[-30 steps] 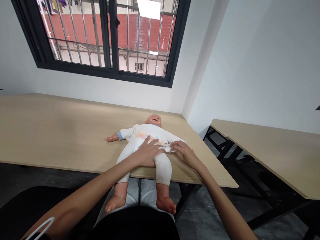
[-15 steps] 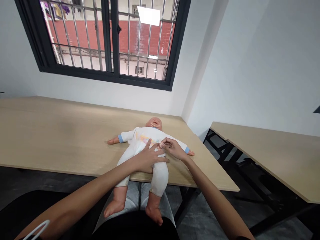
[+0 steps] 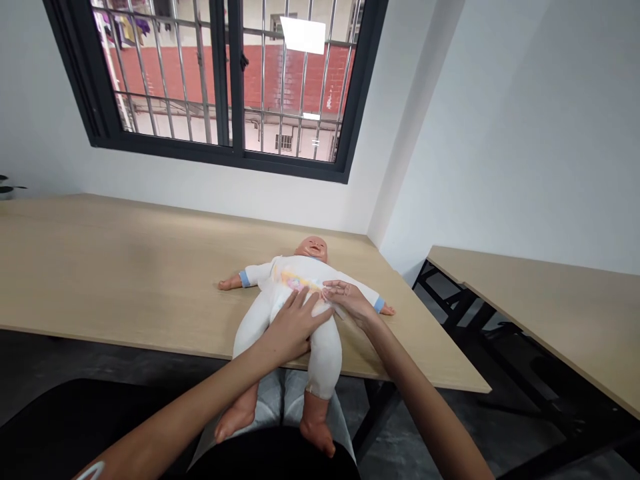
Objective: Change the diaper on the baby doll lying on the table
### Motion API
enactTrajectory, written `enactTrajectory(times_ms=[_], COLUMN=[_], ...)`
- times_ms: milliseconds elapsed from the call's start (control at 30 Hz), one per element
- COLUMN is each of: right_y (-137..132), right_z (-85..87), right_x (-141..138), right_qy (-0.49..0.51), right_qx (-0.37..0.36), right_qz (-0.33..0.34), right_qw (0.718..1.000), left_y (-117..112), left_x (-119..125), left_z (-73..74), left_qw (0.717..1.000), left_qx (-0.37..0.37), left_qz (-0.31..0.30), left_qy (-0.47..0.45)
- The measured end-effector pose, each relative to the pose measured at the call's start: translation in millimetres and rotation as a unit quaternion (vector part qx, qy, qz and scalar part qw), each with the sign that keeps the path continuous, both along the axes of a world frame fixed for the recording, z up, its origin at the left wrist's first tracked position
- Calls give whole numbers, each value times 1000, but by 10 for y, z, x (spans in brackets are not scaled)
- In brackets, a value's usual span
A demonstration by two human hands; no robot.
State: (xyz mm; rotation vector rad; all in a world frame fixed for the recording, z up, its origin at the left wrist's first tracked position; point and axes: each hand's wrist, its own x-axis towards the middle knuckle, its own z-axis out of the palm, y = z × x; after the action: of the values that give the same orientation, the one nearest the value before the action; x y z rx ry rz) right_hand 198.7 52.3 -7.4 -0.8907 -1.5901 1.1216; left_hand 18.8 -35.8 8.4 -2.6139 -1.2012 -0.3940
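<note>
While the doll (image 3: 267, 320) lies on its back on the surface (image 3: 125, 267), head toward the far wall (image 3: 225, 190) and feet past the near edge, the left hand (image 3: 294, 321) rests on its lower belly, fingers slightly spread. Just to the right, the right hand (image 3: 345, 298) bends its fingertips close together at the doll's waist; whether they pinch the white cloth there, I cannot tell.
</note>
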Motion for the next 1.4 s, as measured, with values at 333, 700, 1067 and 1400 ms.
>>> enactTrajectory(times_ms=[333, 700, 1067, 1400], right_y=[-33, 65, -410, -669], right_z=[-72, -181, 35, 87], right_x=[-73, -187, -15, -64], right_qy=[26, -7, -77, -310], right_qx=[-23, 64, 212, 125], right_qz=[-51, -163, -141, -7], right_qw=[998, 985, 964, 942], left_y=[28, -14, 348, 543], left_x=[246, 71, -289, -545], left_z=[-89, -28, 114, 201], left_qw=[997, 1000, 996, 919], left_qx=[60, -9, -62, -264], left_qz=[55, 1, -46, -143], left_qy=[-1, -13, -41, -257])
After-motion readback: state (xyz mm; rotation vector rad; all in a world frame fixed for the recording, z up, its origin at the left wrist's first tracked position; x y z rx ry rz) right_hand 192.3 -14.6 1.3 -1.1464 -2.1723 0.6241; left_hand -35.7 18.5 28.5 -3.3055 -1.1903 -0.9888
